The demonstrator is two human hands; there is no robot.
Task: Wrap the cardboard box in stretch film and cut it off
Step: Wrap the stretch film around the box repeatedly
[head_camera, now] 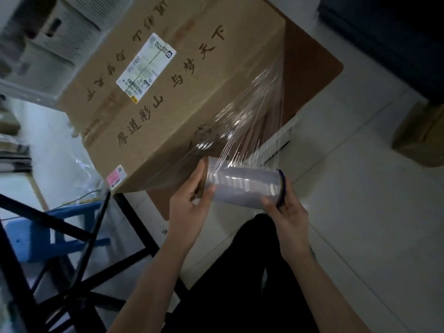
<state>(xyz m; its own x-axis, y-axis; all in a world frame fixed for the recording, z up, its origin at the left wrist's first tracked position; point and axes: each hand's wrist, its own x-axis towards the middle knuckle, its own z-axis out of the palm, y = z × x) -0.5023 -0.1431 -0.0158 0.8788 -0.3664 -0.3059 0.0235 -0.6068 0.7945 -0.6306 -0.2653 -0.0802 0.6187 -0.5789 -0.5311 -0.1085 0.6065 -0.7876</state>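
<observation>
A large cardboard box (173,92) with black printed characters and a white shipping label stands in the middle of the head view. Just below its near corner I hold a roll of stretch film (242,186) sideways. My left hand (189,200) grips the roll's left end and my right hand (286,210) grips the right end, by its dark rim. A sheet of clear film (249,111) runs taut from the roll up to the box's right edge and lies over the box's near face.
A black metal frame (79,260) and a blue plastic stool (38,239) stand at lower left. Another cardboard box (422,138) sits on the white tiled floor at right. White appliances are at upper left, a dark cabinet at upper right.
</observation>
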